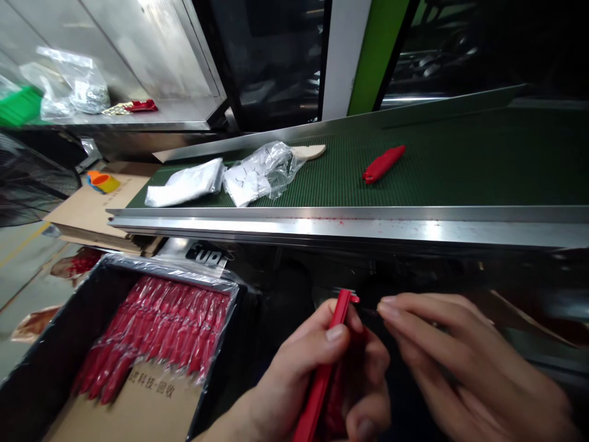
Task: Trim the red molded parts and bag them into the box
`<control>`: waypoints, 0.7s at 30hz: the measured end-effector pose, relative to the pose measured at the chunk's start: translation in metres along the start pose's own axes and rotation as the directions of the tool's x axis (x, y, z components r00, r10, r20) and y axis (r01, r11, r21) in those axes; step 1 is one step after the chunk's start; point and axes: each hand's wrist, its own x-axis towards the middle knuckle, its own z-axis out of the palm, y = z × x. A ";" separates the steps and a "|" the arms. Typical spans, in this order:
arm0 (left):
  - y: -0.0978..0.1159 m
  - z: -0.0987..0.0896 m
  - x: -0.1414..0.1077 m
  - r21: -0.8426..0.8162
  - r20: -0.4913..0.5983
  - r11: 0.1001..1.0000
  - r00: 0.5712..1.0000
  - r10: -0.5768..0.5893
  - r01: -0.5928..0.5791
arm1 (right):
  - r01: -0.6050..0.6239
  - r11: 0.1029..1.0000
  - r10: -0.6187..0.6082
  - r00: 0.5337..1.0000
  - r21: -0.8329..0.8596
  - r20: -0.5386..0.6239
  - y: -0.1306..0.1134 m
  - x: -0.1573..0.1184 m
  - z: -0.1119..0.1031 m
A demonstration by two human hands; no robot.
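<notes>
Gripped upright in left hand (pixel 322 374): long red plastic clip (pixel 327 356); right hand (pixel 464 362), fingers narrowed, pinching at its top end. Already bagged at 9 o'clock: rows of red clips (pixel 156 337) in black box (pixel 41 368). Waiting at 1 o'clock on green conveyor belt (pixel 460 166): one more red piece (pixel 383 164).
</notes>
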 end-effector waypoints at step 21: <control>-0.012 0.000 0.004 0.034 0.087 0.999 0.996 0.022 -0.025 | -0.015 1.000 0.015 0.999 -0.017 0.030 0.005 -0.011 0.005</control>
